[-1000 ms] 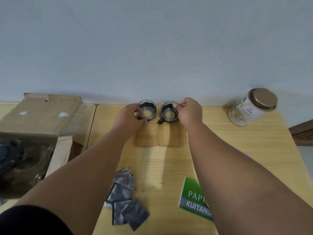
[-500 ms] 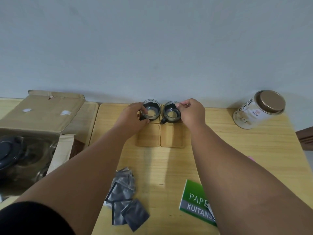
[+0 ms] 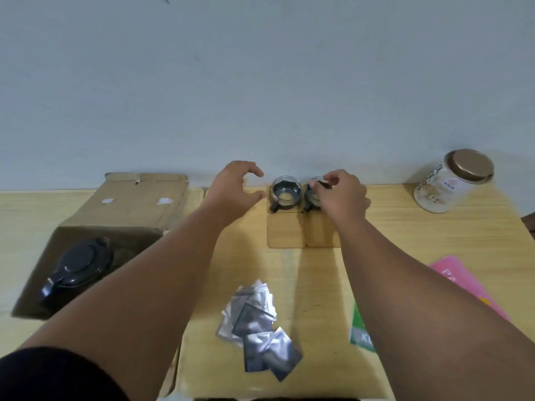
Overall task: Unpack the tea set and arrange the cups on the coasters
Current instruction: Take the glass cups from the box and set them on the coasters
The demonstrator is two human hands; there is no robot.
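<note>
Fingers [image 3: 330, 179] of the right hand [image 3: 343, 198] pinched the rim of one cup [image 3: 309, 198]; the left hand [image 3: 231, 186] hovered spread beside the other cup [image 3: 285, 193]. Both stood on coasters [image 3: 286, 230]; two nearer coasters lay bare, and the teapot [image 3: 78, 264] sat in its box [image 3: 139, 198].

My right hand [image 3: 341, 198] covers most of the right cup [image 3: 310, 198]. I see only part of its rim, where the fingers pinch, and its dark handle, and the coaster under it is hidden from me. My right forearm [image 3: 419, 285] crosses the near right coaster [image 3: 318, 233], the green booklet [image 3: 359, 331] and the pink sheet [image 3: 460, 279], leaving their lettering unreadable. The teapot [image 3: 78, 264] inside the cardboard box [image 3: 121, 209] is only a blurred dark shape, the print on the jar [image 3: 437, 192] is too small to read, and a dark sleeve [image 3: 58, 374] runs off the bottom edge.
</note>
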